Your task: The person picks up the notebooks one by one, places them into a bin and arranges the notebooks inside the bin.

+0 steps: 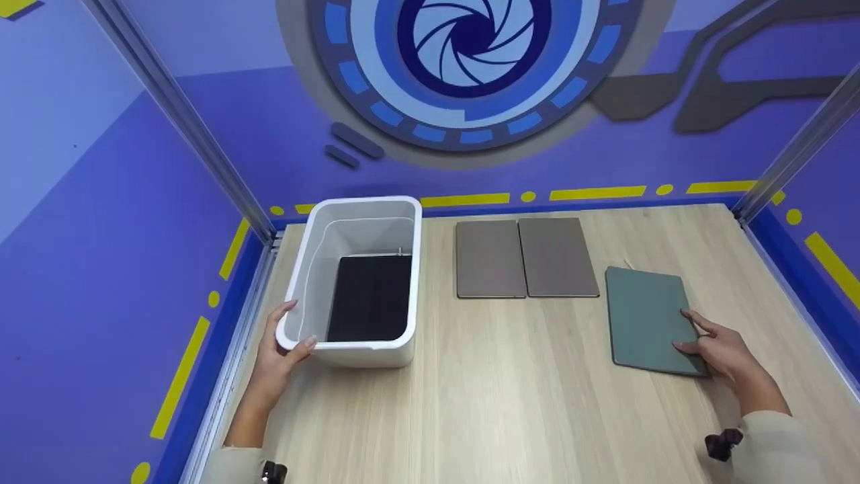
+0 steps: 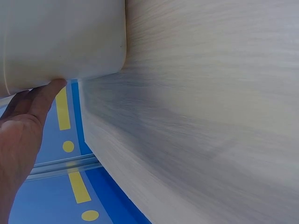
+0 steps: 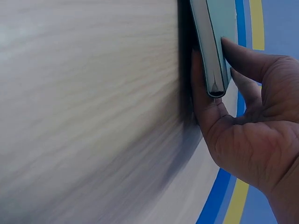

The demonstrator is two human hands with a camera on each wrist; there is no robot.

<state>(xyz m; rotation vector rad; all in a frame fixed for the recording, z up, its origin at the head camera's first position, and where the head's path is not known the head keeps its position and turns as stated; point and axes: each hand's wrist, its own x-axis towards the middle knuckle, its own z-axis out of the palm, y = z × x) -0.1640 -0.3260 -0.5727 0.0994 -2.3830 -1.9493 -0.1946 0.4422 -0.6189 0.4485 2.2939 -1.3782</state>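
Right-hand grip: the green hardcover notebook [image 1: 648, 319] is gripped at its lower right edge by the right hand [image 1: 724, 353]; the thumb and one finger are pressed on the cover, and another finger is seen beneath in the right wrist view.
Left-hand grip: the white plastic bin [image 1: 416, 269] is held at its lower left corner by the left hand [image 1: 274, 359]; the thumb is hooked over the rim, and fingers are placed against the outer wall.
Notebook position: right of the frame, over the wood-grain tabletop [image 1: 510, 390]; the cover is turned up, and the page block is exposed in the right wrist view. A short pale strip is seen projecting from the upper edge.
Bin position: left of centre, upright, with its mouth turned up.
Bin contents: a black flat rectangular item [image 1: 371, 299] is laid at the bottom; a small object at its upper edge cannot be identified.
Centre pair: a left taupe notebook [image 1: 490, 259] and a right taupe notebook [image 1: 559, 257] are laid flat, side by side, between the bin and the green notebook.
Surround: the tabletop is bordered by a blue printed rear panel [image 1: 235, 134], at the top of the frame.
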